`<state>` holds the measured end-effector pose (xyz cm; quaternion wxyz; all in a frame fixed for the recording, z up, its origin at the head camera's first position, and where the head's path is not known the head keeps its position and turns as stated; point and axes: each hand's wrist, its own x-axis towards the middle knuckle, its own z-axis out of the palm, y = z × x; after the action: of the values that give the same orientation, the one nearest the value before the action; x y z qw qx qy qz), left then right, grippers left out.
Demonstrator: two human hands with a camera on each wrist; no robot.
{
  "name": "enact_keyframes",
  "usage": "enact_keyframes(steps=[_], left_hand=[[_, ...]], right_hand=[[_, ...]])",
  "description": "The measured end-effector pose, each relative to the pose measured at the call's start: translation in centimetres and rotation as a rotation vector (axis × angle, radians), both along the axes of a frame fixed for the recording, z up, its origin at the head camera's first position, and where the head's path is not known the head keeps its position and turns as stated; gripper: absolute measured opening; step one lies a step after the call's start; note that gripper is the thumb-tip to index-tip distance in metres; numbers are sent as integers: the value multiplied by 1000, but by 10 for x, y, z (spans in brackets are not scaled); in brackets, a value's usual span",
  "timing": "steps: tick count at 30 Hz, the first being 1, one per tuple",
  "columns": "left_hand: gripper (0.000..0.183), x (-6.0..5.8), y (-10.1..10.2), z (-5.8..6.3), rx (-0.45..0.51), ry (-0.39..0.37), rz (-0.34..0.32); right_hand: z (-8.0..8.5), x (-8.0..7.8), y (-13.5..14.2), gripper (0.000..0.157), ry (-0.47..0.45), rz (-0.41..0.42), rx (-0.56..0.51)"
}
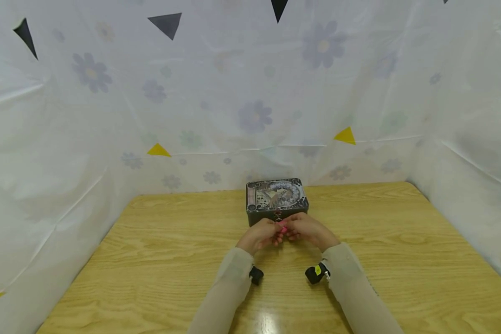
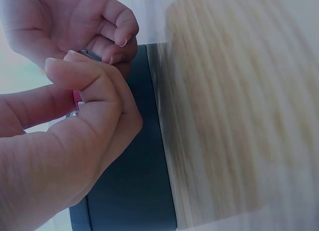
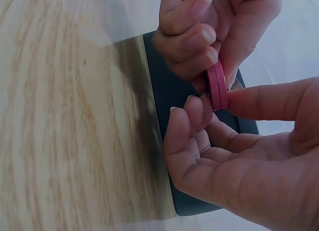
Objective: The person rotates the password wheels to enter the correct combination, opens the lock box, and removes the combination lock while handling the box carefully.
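A small pink padlock (image 1: 282, 226) hangs at the front clasp (image 1: 278, 215) of a dark tin box with a patterned lid (image 1: 277, 195). My left hand (image 1: 262, 233) pinches the padlock from the left, thumb against fingers. From the other side my right hand (image 1: 306, 228) grips it, its thumb pressed on the edge of the pink body (image 3: 217, 85). Both hands meet close in front of the box's dark front wall (image 2: 132, 176). In the left wrist view the fingers hide most of the padlock.
The box stands on a wood-grain table (image 1: 171, 260), near its back edge. Behind and beside the table hangs a white flowered sheet (image 1: 217, 83) with black and yellow triangles. Dark wrist cameras are strapped under both sleeves (image 1: 346, 266).
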<state>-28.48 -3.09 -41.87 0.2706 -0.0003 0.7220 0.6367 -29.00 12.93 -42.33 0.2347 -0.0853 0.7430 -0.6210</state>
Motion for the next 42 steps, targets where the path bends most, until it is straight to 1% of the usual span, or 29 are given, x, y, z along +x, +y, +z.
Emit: enact_keyframes(steps=[9,15,19,31,39,42], left_hand=[[20,0,0,0,0,0,4],[19,0,0,-1,-1,-9,3],[19,0,0,-1,-4,-7,1],[20,0,0,-1,2,-6,1],[21,0,0,1,8,-10,0],[21,0,0,1,6,-10,3]], right_hand=[[-2,-2,0,34,-3,-1,-4],[1,-1,1,36,-19,-14,-20],[3,0,1,36,-24,-6,-12],[2,0,-1,34,7,7,36],[0,-1,-2,34,15,12,25],[-1,-2,-1,34,1,0,13]])
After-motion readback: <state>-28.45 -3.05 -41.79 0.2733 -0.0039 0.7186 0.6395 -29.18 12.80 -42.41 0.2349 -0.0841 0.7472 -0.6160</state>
